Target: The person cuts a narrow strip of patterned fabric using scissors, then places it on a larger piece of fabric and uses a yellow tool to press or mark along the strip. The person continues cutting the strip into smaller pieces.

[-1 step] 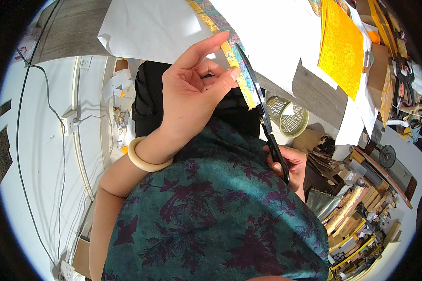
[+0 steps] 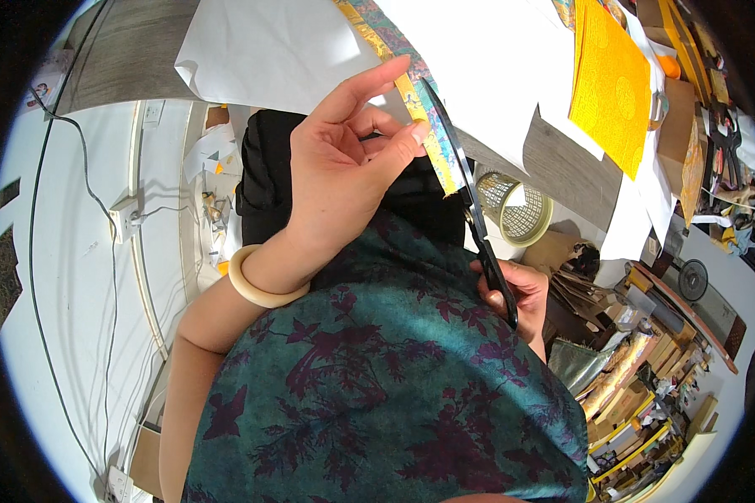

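Left hand (image 2: pixel 344 172): raised, thumb and forefinger pinching the near end of a narrow yellow-patterned fabric strip (image 2: pixel 434 155); the remaining fingers are fanned loosely upward, index extended. A pale bangle (image 2: pixel 256 285) sits at its wrist.

Right hand (image 2: pixel 516 298): below and to the right of the left hand, closed around the handles of black scissors (image 2: pixel 470 201). The blades run up from it to the strip and meet the strip's edge just beside the left thumb tip. Whether the blades are parted or closed at the strip cannot be told; they appear as one dark line.

Strip continues up and away from the left hand toward white paper sheets (image 2: pixel 268 50) on the grey table (image 2: pixel 562 168). A yellow sheet (image 2: pixel 612 80) lies well to the right; a mesh bin (image 2: pixel 520 210) stands just beyond the scissors.

Risks, as judged:
- Blade edge lies very close to the left thumb; a closing stroke drifting toward the pinch could nick it.
- Strip is held at one end only; slack could let it fold between the blades and give a ragged or wandering cut.
- Work is held in the air over the teal patterned garment (image 2: pixel 394 394); the tip could snag the cloth.
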`<state>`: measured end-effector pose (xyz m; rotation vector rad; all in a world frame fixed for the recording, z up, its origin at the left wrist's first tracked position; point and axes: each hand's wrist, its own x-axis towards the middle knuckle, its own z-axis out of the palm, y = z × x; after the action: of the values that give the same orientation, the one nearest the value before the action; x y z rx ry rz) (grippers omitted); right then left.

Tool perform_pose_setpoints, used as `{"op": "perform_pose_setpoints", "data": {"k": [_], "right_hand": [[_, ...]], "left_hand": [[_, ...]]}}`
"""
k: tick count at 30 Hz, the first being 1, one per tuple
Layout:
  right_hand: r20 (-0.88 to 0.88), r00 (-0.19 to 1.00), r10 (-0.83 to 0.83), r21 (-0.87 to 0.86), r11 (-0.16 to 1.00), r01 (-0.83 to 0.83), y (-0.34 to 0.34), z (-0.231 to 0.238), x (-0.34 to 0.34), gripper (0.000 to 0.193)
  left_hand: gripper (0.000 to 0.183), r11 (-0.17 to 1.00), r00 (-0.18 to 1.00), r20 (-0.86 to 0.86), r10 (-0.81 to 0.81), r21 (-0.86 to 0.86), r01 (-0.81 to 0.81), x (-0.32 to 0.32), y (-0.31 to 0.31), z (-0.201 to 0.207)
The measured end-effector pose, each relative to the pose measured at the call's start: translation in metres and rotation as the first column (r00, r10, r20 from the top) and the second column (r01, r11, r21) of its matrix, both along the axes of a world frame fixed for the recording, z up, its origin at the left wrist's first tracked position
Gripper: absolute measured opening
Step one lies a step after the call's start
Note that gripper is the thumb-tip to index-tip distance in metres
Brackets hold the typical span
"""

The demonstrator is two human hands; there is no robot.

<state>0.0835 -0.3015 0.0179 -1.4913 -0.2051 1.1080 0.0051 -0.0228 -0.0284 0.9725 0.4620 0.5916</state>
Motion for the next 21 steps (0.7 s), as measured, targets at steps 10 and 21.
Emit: {"op": "perform_pose_setpoints", "data": {"k": [10, 21], "right_hand": [[-0.003, 1.0, 0.0, -0.008, 1.0, 0.0, -0.001, 0.001, 0.0, 0.046], [0.003, 1.0, 0.004, -0.016, 1.0, -0.004, -0.002, 0.0, 0.0, 0.047]], "left_hand": [[0.059, 1.0, 1.0, 0.006, 0.002, 0.008, -0.002, -0.001, 0.0, 0.001], [0.05, 0.997, 0.999, -0.011, 0.042, 0.067, -0.041, 0.003, 0.014, 0.001]]}}
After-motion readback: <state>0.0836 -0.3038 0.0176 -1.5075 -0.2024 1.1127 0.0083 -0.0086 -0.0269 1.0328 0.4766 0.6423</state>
